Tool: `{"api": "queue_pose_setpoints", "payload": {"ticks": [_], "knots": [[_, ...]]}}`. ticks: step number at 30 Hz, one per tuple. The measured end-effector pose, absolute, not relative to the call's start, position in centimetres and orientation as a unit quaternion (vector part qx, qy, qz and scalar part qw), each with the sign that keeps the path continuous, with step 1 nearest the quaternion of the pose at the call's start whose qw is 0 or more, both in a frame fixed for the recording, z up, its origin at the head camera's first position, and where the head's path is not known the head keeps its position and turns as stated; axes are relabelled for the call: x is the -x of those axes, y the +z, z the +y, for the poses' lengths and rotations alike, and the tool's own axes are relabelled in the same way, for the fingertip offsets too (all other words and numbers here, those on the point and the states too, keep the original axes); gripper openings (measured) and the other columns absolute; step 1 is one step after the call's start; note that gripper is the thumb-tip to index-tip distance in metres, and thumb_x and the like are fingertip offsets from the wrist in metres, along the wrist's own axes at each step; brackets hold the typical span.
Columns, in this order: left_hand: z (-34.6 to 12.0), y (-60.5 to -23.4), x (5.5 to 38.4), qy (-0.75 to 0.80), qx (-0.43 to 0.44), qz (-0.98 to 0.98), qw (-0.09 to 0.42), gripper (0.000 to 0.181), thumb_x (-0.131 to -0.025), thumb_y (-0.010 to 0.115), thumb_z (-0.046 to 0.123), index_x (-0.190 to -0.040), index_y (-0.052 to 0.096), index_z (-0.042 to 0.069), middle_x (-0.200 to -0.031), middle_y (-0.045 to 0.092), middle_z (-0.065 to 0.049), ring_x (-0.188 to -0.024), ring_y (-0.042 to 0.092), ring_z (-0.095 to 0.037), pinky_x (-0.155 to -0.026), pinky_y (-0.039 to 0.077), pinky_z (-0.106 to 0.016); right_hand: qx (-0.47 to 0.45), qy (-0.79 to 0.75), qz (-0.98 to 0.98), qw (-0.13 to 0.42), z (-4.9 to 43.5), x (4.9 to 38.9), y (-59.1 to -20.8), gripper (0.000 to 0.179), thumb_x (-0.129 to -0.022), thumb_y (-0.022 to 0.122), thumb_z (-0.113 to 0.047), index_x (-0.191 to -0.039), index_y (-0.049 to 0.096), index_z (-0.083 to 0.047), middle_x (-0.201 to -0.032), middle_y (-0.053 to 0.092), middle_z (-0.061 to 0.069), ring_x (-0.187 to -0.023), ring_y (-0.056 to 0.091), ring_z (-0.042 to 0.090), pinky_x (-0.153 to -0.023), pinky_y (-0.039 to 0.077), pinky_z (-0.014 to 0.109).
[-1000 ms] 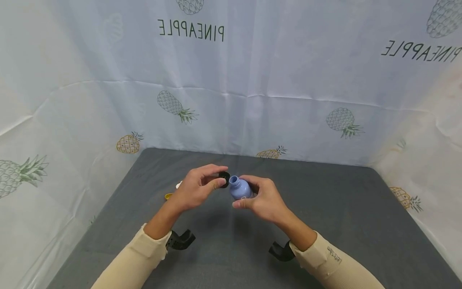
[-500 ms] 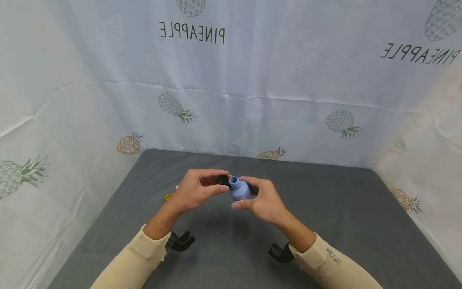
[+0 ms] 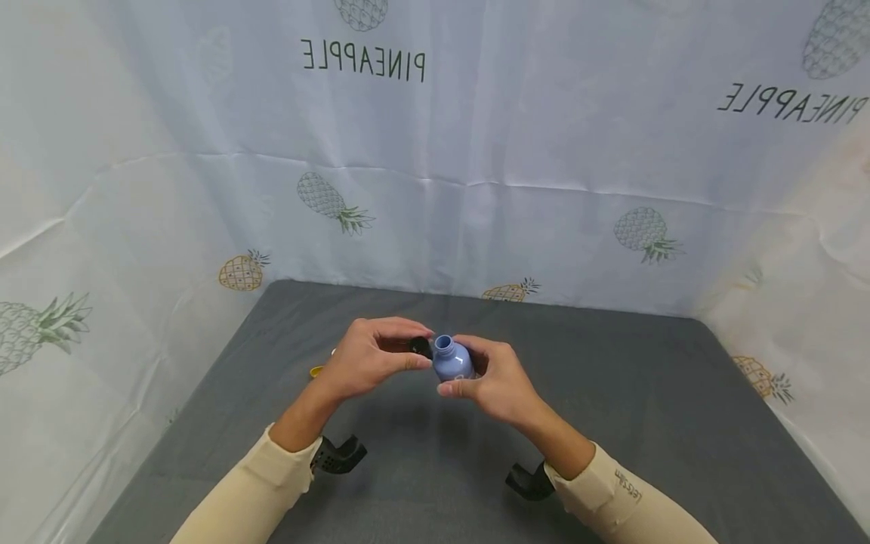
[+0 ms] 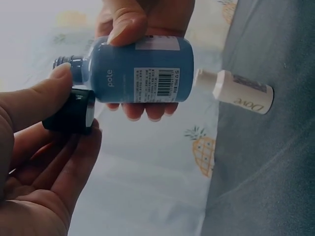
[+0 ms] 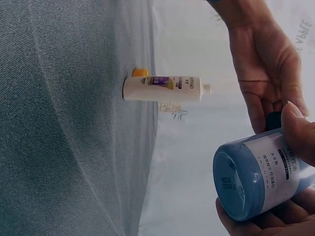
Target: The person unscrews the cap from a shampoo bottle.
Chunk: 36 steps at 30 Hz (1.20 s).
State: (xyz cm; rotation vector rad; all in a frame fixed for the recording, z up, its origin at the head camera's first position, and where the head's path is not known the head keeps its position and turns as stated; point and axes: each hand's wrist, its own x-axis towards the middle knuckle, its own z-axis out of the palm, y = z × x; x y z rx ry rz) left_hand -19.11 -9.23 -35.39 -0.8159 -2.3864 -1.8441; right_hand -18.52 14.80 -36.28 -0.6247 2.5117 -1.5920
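Note:
My right hand (image 3: 499, 378) grips a small blue bottle (image 3: 454, 364) around its body, its mouth uncovered and facing up, slightly tilted. A label with a barcode shows on the blue bottle (image 4: 115, 69) in the left wrist view. Between the thumb and fingers of my left hand (image 3: 363, 359) is a black bottle cap (image 3: 421, 347). That cap (image 4: 71, 110) sits right beside the threaded neck (image 4: 74, 66), not over the mouth. Both hands are above the table, close together, the left fingertips near the bottle's shoulder.
Dark grey cloth (image 3: 612, 423) covers the table. A white bottle (image 5: 165, 88) stands there beside a yellow cap (image 5: 140, 72). The left wrist view also has a white Dove bottle (image 4: 243, 93) on the cloth. Pineapple-print curtains (image 3: 544, 151) enclose the back and sides.
My left hand has shifted slightly right and down, bringing the black cap from left of the bottle's mouth to beside its neck. The bottle is a little more upright, still in my right hand.

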Motion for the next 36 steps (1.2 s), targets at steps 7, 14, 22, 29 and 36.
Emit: {"api": "queue_pose_setpoints", "payload": {"ticks": [7, 14, 22, 29, 36], "knots": [[-9.1, -35.7, 19.0, -0.582, 0.232, -0.779, 0.021, 0.035, -0.082, 0.089, 0.012, -0.115, 0.079, 0.007, -0.118, 0.076, -0.011, -0.096, 0.077, -0.017, -0.083, 0.064, -0.028, 0.195, -0.535, 0.820, 0.060, 14.6, 18.6, -36.6, 0.060, -0.082, 0.089, -0.010, -0.137, 0.065, -0.004, -0.125, 0.072, 0.014, -0.102, 0.072, 0.022, -0.090, 0.062, 0.041], [-8.8, -36.0, 18.9, -0.578, 0.204, -0.789, 0.037, 0.034, -0.080, 0.091, 0.014, -0.112, 0.080, 0.009, -0.114, 0.077, -0.008, -0.092, 0.076, -0.016, -0.081, 0.064, -0.026, 0.197, -0.541, 0.814, 0.069, 14.5, 18.7, -37.0, 0.059, -0.084, 0.088, -0.012, -0.138, 0.064, -0.003, -0.126, 0.071, 0.016, -0.099, 0.072, 0.020, -0.086, 0.062, 0.035], [-8.7, -36.3, 18.9, -0.564, 0.216, -0.794, 0.062, 0.039, -0.082, 0.089, 0.012, -0.120, 0.078, 0.005, -0.124, 0.072, -0.014, -0.104, 0.076, -0.024, -0.092, 0.063, -0.031, 0.190, -0.541, 0.816, 0.073, 14.3, 19.0, -37.2, 0.060, -0.086, 0.086, -0.011, -0.141, 0.062, -0.003, -0.130, 0.070, 0.016, -0.103, 0.073, 0.023, -0.090, 0.063, 0.040], [-8.7, -36.7, 19.1, -0.561, 0.209, -0.799, 0.051, 0.040, -0.086, 0.087, 0.013, -0.123, 0.076, 0.005, -0.128, 0.071, -0.015, -0.113, 0.074, -0.029, -0.098, 0.060, -0.036, 0.194, -0.553, 0.806, 0.082, 14.2, 19.1, -37.3, 0.063, -0.087, 0.085, -0.010, -0.143, 0.059, -0.002, -0.133, 0.068, 0.019, -0.108, 0.073, 0.026, -0.092, 0.064, 0.041], [-8.7, -37.1, 19.1, -0.570, 0.174, -0.803, 0.027, 0.036, -0.085, 0.088, 0.019, -0.118, 0.077, 0.011, -0.119, 0.076, -0.011, -0.108, 0.076, -0.024, -0.094, 0.063, -0.033, 0.188, -0.558, 0.804, 0.086, 14.2, 19.3, -37.4, 0.062, -0.087, 0.085, -0.009, -0.143, 0.059, -0.001, -0.134, 0.068, 0.019, -0.111, 0.073, 0.027, -0.093, 0.063, 0.042]]}}
